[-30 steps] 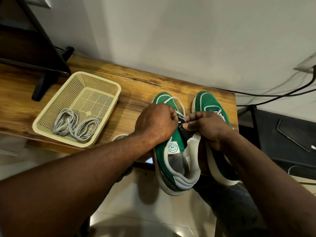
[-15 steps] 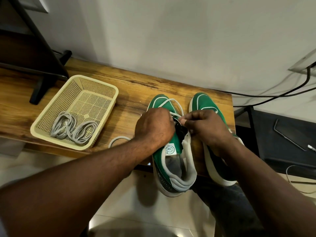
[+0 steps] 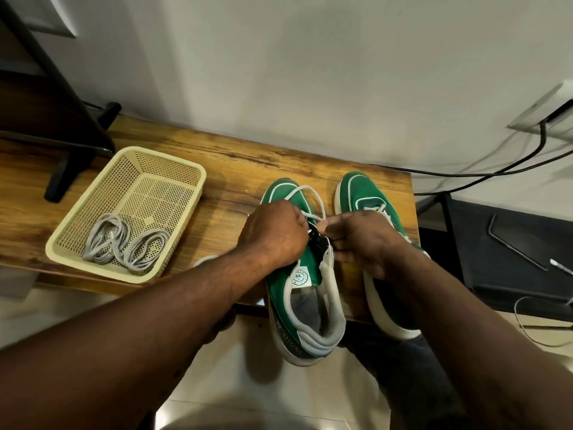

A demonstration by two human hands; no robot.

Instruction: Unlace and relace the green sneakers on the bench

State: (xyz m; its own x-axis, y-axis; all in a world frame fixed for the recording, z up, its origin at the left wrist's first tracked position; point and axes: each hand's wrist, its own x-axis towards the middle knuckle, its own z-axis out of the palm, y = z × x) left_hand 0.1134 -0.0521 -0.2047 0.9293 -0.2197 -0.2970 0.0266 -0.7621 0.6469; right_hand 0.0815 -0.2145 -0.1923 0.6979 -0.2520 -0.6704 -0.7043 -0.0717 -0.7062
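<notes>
two green shoes sit toes to the wall on the bench [image 3: 242, 162], heels past its front edge.

head view: both hands work at the eyelets of the shoe [image 3: 297, 274] nearer the basket [image 3: 186, 169]. the left hand [image 3: 276, 234] is curled tight, the lace [image 3: 310, 190] running out from under it in a loop over the toe. the right hand [image 3: 362, 240] pinches the lace, its other fingers folded.

little has changed in the last second. both hands stay at the same eyelets and the loop looks no smaller, so i judge this pass is not yet pulled through. whether it is unlacing or relacing, i cannot tell.

the other shoe [image 3: 362, 190] and the grey laces [image 3: 124, 243] in the basket lie unmoved.
</notes>
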